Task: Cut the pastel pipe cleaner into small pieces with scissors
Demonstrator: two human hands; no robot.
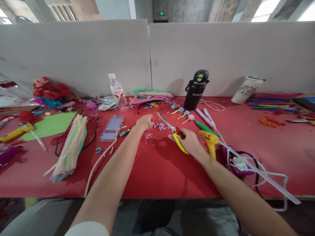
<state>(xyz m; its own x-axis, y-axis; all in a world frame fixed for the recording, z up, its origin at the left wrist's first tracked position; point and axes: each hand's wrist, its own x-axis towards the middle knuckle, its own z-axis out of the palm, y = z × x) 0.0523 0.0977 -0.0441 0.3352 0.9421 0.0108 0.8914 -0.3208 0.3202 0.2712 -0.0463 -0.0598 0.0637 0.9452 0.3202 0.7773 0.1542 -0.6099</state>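
My right hand (188,140) grips yellow-handled scissors (181,144), their blades slightly apart and pointing up and left. My left hand (145,122) is closed, with its fingertips together beside a small pile of short purple pieces (161,126); what it holds, if anything, is too small to make out. Tiny pale clippings (148,137) lie on the red table (157,173) just below that hand. Beyond the scissors are small blue and pink fuzzy balls on short stems (181,109).
A yellow glue gun (209,141) and tangled white cords lie right of my right hand. Behind stand a black bottle (194,93), a clear bottle (118,93) and a white cup (247,90). Bundled pale pipe cleaners (71,147) lie left.
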